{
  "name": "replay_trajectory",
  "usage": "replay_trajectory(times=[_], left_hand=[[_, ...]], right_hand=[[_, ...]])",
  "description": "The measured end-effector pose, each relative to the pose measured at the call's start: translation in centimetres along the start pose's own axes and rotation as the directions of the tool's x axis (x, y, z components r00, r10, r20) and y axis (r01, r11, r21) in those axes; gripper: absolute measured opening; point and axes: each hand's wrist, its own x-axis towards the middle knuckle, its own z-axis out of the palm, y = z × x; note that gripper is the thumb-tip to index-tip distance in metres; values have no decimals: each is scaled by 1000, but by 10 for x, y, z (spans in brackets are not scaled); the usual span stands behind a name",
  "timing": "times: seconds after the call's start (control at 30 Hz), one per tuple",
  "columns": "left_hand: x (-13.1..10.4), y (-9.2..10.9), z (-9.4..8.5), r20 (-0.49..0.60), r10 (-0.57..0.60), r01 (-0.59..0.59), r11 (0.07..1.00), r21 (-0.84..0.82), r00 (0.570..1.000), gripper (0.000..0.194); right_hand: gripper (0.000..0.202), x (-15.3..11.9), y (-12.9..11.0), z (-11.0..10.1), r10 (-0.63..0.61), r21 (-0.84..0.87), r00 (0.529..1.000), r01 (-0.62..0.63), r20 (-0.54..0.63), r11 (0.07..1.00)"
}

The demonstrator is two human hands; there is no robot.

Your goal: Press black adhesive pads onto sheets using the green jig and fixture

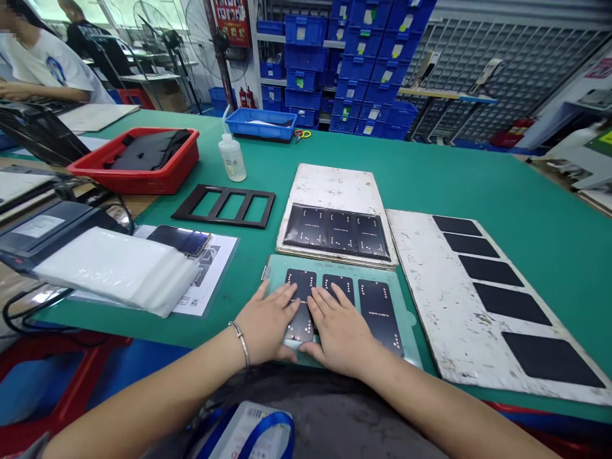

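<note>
Both hands rest palm down on a pale green plate (pixel 411 341) with three black rectangular panels in a row. My left hand (pixel 268 322), with a silver bracelet at its wrist, lies with fingers stretched over the left panel (pixel 301 322). Beside it, my right hand (pixel 342 331) is laid flat, its fingers over the middle panel (pixel 345 285) and the gap next to it. The right panel (pixel 380 312) is uncovered. Just beyond the plate, a black sheet of three similar panels (pixel 337 231) lies on a worn white board (pixel 335 185).
Right, another white board (pixel 444 306) carries several black rectangles (pixel 511 303). Left are a black three-window frame (pixel 224 206), a phone (pixel 179 239), white plastic bags (pixel 119 268) and a red tray (pixel 165 182). Farther back stand a squeeze bottle (pixel 233 159) and blue tray (pixel 262 131).
</note>
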Motion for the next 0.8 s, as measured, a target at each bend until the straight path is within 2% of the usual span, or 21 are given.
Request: replay_trajectory(times=[0.07,0.17,0.27,0.37,0.43,0.5,0.57,0.67,0.8], left_hand=[[6,19,-1,1,39,-39,999,12,999,97],[16,44,-2,13,-28,27,997,78,1000,103],[24,56,2,58,-52,45,992,121,997,107],[30,56,8,120,-36,21,992,126,992,108],[32,55,11,144,-30,11,992,128,989,116],[33,54,10,162,-35,12,990,139,986,124],[34,56,7,189,-45,15,988,156,981,127],[34,59,1,234,-63,19,983,185,970,127],[33,63,3,232,-85,34,976,217,969,123]], right_hand=[[72,-1,9,-12,1,88,1000,-1,1,996],[65,-13,30,-26,35,239,999,-32,-10,971],[61,-36,58,-32,188,239,980,-167,-69,957],[74,-61,84,-29,447,133,891,-435,-80,890],[90,-72,94,-26,579,84,816,-576,-10,813],[98,-77,99,-23,626,99,775,-632,89,769],[101,-76,101,-23,619,147,771,-637,153,757],[106,-70,99,-27,617,134,764,-642,188,755],[113,-59,90,-33,686,-1,702,-698,192,716]])
